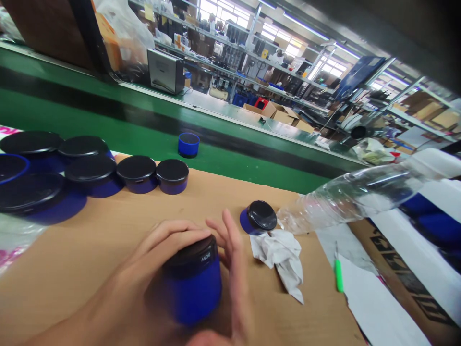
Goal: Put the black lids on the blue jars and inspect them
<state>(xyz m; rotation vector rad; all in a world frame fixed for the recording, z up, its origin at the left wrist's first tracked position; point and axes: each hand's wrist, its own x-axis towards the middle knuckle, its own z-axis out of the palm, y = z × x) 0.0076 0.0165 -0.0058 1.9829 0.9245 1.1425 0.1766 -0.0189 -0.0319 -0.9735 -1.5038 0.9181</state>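
Note:
A blue cylindrical case [198, 293] with a black top marked "DC5V" stands slightly tilted in front of me. My left hand [144, 269] is closed on it, with fingers laid over the black top and the palm along its left side. To the right of the case is my right hand [234, 274], blurred, its fingers stretched out and apart. Whether its rear fingertips touch the case I cannot tell. Beyond it, a smaller blue case with a black top [262, 215] leans beside a crumpled white tissue [283, 259].
Several blue cases with black tops [137, 170] line the left of the cardboard sheet [212, 192]. One blue case [188, 145] sits on the green bench [230, 163]. At right are a clear plastic bottle [345, 197], a green-handled screwdriver [338, 275] and white paper [378, 307].

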